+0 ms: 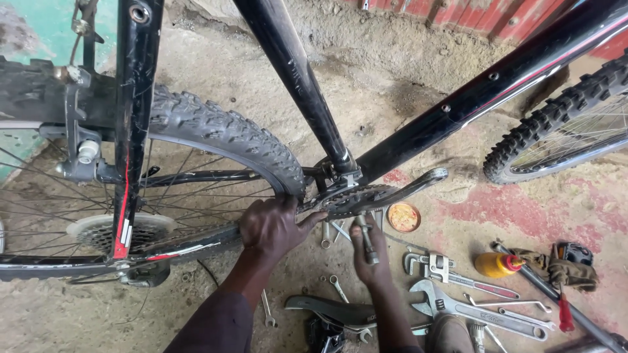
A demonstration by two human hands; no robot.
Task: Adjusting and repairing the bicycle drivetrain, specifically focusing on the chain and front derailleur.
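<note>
At frame centre, the black bicycle chainstay point(196, 243) is gripped by the left hand point(271, 225); a grey metal tool point(366, 238) is clamped by the right hand point(367, 258) under the toothed chainring point(356, 196), crank arm point(418, 183) still mounted.

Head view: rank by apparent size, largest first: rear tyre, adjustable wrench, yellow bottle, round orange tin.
1. rear tyre, by far the largest.
2. adjustable wrench.
3. yellow bottle and round orange tin look about alike, so no ranking between them.

Yellow squeeze bottle point(496, 264) (red cap) on floor beside wrenches point(458, 291)
</note>
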